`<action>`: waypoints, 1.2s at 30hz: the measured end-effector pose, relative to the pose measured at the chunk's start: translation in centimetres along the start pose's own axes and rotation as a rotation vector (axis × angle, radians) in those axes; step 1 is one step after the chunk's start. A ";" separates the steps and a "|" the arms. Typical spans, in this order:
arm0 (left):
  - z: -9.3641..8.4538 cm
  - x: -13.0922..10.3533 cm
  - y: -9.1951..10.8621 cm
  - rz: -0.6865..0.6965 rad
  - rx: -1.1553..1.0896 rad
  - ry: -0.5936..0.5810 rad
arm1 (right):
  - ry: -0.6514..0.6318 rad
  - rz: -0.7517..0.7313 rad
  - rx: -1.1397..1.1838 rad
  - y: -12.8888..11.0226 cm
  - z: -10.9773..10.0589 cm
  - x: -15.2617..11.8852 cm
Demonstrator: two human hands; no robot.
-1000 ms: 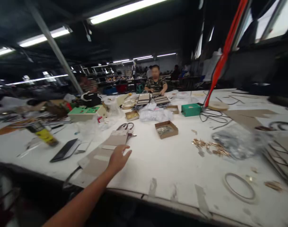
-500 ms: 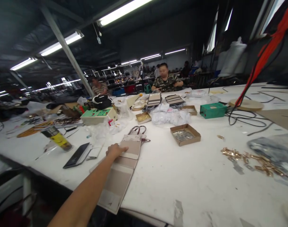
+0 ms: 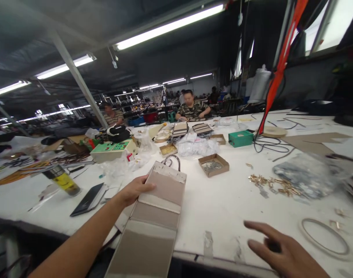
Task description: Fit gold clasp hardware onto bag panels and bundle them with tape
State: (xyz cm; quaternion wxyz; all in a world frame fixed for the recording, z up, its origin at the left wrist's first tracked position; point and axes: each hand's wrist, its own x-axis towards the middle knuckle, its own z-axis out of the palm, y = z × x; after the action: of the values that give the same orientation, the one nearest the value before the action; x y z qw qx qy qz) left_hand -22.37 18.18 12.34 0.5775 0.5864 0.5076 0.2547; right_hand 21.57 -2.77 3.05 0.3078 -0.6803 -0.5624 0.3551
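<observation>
So there's this long beige panel [image 3: 156,216] angled across the near edge of the bench [image 3: 205,204], its bottom end hanging out past that edge and its top end pointing toward the far side. Can't tell from here whether any of it is resting on the bench or it's all lifted. The left hand [image 3: 137,190] has it pinched by the left side near the top, thumb flat on the face and the other fingers tucked mostly out of sight. A dark looped handle [image 3: 173,158] pokes up right behind the top end. The right hand [image 3: 280,249] is over by the near edge, well to the right of the panel, a bit blurry, thumb and forefinger spread wide with nothing between them that I can see. Just beyond it, toward the right end, there's a tape ring [image 3: 309,240] lying flat, and further in a scatter of gold-coloured metal pieces [image 3: 286,188] next to a crumpled plastic bag [image 3: 309,175]. Mid-bench, right of the handle, sits a shallow cardboard tray [image 3: 219,171] of little metal bits. Left of the panel, near the front edge, you've got a folded black piece [image 3: 87,199] and a yellow-and-dark can [image 3: 63,181] tipped at an angle. Across at the far edge, a person in a camouflage top [image 3: 193,111] sits behind some striped pieces [image 3: 180,129].
</observation>
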 end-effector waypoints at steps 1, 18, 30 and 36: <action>1.4 -1.6 1.0 -0.012 -0.036 -0.080 | 0.022 -0.032 0.054 -1.9 0.2 0.6; 22.6 -11.2 -5.9 -0.350 -0.250 -0.636 | -0.315 0.035 0.461 5.1 4.5 -12.3; 28.1 4.9 -2.1 0.153 0.743 -0.793 | -0.064 0.369 0.631 7.6 7.2 -11.4; 30.3 6.6 -3.1 0.214 0.850 -0.675 | -0.037 0.136 0.110 7.7 2.7 -11.4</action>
State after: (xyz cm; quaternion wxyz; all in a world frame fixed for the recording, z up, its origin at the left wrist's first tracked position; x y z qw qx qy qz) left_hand 5.87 10.82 1.33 0.3916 0.8654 0.2899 -0.1174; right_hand 22.26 -15.31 -3.22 0.3094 -0.6924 -0.5000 0.4182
